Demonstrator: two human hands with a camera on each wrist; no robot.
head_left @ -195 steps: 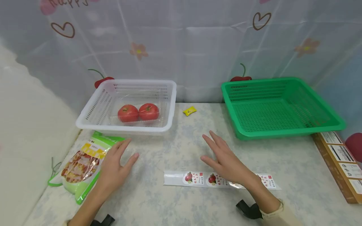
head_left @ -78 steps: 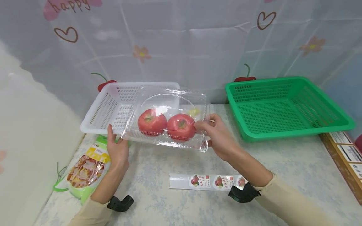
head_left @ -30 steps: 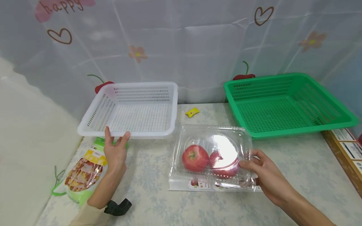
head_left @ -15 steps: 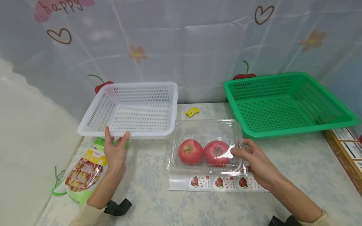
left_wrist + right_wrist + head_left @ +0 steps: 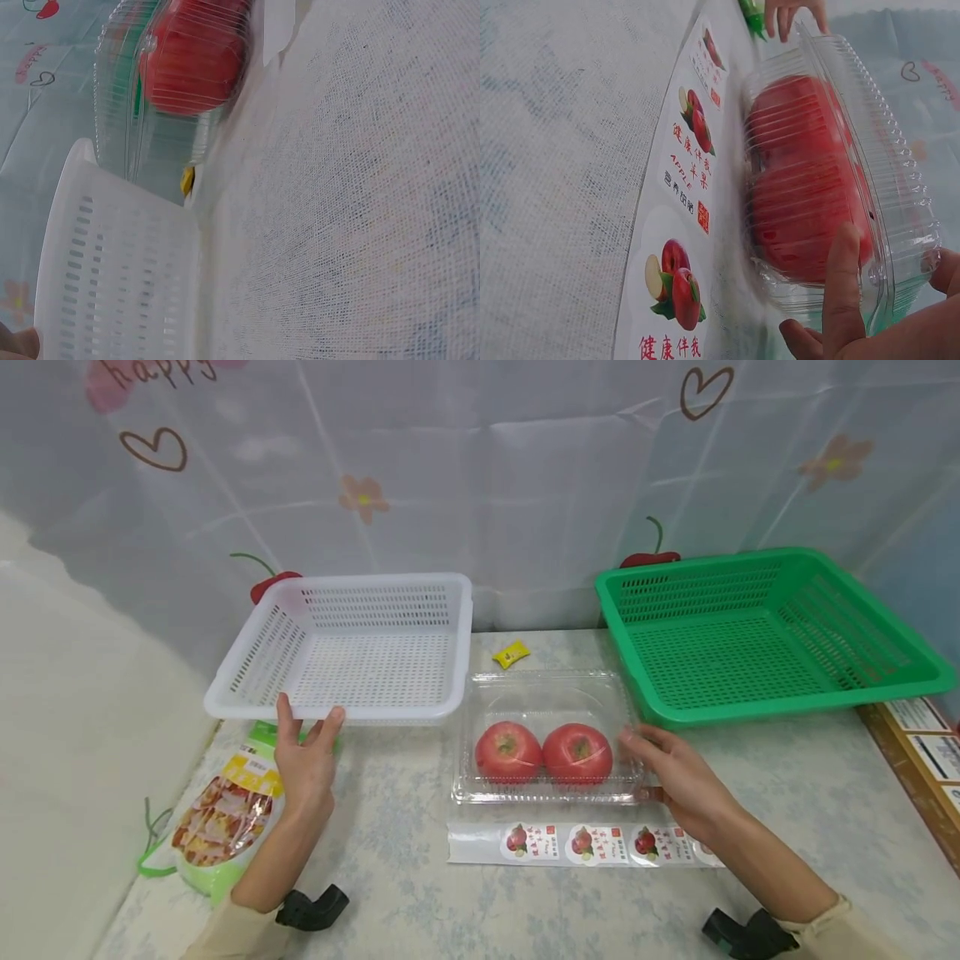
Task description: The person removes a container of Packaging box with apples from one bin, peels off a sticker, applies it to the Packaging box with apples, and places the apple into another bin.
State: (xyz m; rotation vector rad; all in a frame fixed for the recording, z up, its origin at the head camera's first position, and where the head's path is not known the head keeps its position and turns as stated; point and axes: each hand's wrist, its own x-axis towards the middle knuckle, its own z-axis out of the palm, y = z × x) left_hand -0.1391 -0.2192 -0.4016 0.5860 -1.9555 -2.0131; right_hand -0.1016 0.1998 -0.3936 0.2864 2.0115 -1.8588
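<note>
Two red apples (image 5: 577, 753) lie side by side inside a lidded clear plastic clamshell box (image 5: 547, 692), which appears to rest on the table. My right hand (image 5: 686, 777) holds the box by its right side; in the right wrist view one finger (image 5: 844, 277) lies along the wall and another touches near the top edge. The white plastic basket (image 5: 450, 697) stands at the back left. At its front rim rests my left hand (image 5: 306, 768), thumb and forefinger spread. Just in front of the box is a strip of apple-printed stickers (image 5: 528, 843).
A green basket (image 5: 750, 706) stands at the back right, partly over a brown box with white labels (image 5: 933, 752). A small yellow packet (image 5: 512, 654) lies behind the clamshell. A green food bag (image 5: 225, 818) lies beside the left forearm.
The apple box came out of the white basket and over to the right. In the last half second it has settled slightly back, off the sticker strip. The left hand stays at the rim.
</note>
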